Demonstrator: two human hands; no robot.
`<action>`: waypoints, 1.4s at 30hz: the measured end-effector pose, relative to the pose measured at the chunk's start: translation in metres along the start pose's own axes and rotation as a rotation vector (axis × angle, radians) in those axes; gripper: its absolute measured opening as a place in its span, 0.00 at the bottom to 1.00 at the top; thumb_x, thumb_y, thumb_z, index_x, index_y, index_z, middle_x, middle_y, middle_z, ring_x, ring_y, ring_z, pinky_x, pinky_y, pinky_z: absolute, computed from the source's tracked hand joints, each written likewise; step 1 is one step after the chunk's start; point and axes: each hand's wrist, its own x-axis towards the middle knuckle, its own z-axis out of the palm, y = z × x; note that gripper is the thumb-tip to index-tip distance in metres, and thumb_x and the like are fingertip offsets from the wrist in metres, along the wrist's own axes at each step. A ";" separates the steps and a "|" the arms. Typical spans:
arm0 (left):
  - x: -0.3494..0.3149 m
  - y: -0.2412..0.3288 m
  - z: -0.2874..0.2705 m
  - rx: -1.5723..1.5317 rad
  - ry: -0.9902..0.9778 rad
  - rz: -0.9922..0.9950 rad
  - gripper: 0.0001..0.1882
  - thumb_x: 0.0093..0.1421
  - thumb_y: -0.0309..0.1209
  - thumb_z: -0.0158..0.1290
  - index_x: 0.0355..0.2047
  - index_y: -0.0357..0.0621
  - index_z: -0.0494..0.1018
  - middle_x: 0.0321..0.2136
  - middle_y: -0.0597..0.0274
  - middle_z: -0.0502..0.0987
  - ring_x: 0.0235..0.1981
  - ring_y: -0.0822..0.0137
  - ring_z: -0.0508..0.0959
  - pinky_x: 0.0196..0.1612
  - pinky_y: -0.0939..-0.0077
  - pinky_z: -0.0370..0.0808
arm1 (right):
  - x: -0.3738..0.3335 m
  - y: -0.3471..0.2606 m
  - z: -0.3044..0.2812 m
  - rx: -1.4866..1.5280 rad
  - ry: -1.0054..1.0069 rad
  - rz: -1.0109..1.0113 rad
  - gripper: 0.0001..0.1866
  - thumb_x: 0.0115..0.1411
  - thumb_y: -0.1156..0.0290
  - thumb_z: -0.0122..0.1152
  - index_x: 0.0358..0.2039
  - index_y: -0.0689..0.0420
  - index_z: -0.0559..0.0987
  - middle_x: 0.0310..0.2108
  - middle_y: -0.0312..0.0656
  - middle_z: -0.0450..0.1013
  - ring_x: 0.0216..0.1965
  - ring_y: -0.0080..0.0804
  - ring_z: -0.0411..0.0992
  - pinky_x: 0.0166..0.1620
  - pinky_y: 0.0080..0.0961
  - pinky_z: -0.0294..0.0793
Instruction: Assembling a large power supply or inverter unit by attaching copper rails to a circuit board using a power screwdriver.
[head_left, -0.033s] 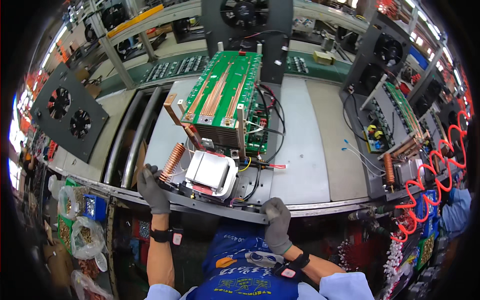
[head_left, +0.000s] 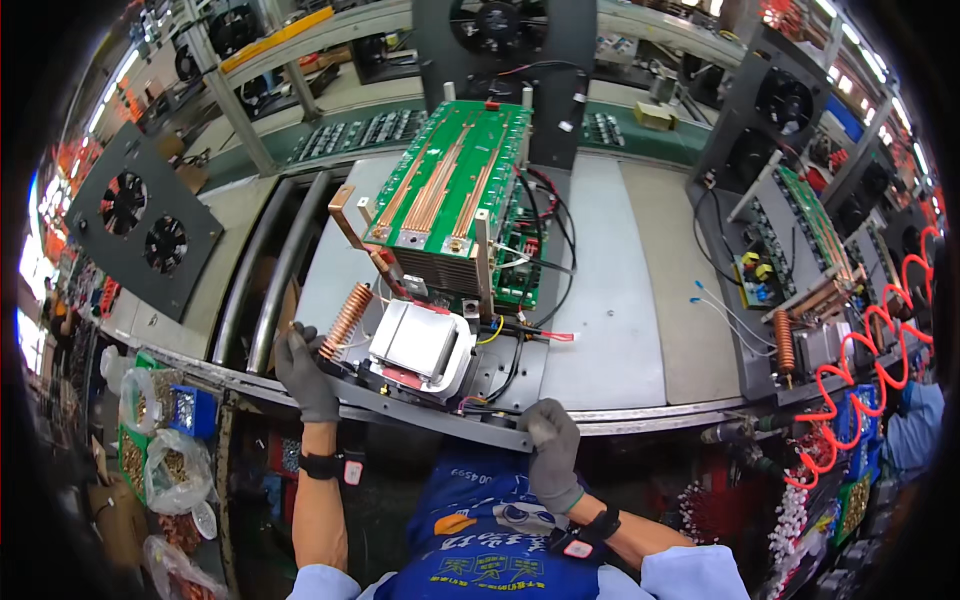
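Observation:
Grey-gloved, my left hand (head_left: 307,376) closes round the left front corner of a dark grey metal chassis (head_left: 425,416), beside a copper coil (head_left: 347,321). My right hand (head_left: 552,447), in a matching glove, grips the chassis's right front corner with curled fingers. Its fingertips are partly hidden. Between the hands, a silver block-shaped transformer (head_left: 412,344) sits at the front of the chassis. Behind it rises a finned stack topped by a green circuit board (head_left: 455,170) with copper strips. Black, yellow and red wires run along the stack's right side.
A tilted grey panel with two fans (head_left: 145,222) stands left, near metal rollers (head_left: 288,270). A similar assembly (head_left: 800,260) and a red coiled hose (head_left: 850,370) are at right. Blue bins (head_left: 190,411) and bags of small parts (head_left: 175,472) sit low left. A tall fan panel (head_left: 497,50) stands behind.
The view shifts very slightly. Both hands keep their hold on the chassis corners.

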 end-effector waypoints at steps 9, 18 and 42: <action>0.035 0.000 -0.020 0.263 0.030 0.212 0.13 0.74 0.32 0.49 0.47 0.33 0.75 0.37 0.60 0.79 0.39 0.70 0.79 0.43 0.74 0.77 | 0.003 -0.021 0.012 -0.127 -0.362 0.299 0.11 0.62 0.71 0.59 0.43 0.63 0.79 0.32 0.36 0.72 0.33 0.20 0.69 0.38 0.22 0.71; -0.103 0.111 0.010 0.602 -0.574 0.682 0.15 0.52 0.27 0.69 0.39 0.50 0.78 0.31 0.63 0.78 0.31 0.56 0.77 0.33 0.63 0.74 | 0.052 -0.075 0.028 -0.205 -0.641 0.180 0.22 0.62 0.73 0.67 0.55 0.66 0.78 0.38 0.39 0.78 0.38 0.20 0.75 0.44 0.22 0.78; -0.094 0.147 0.044 0.845 -0.468 0.835 0.34 0.45 0.41 0.74 0.51 0.45 0.74 0.49 0.50 0.74 0.49 0.49 0.76 0.45 0.57 0.77 | 0.125 -0.016 0.024 0.209 -0.342 0.793 0.10 0.70 0.74 0.56 0.48 0.64 0.78 0.32 0.36 0.76 0.28 0.21 0.72 0.32 0.19 0.79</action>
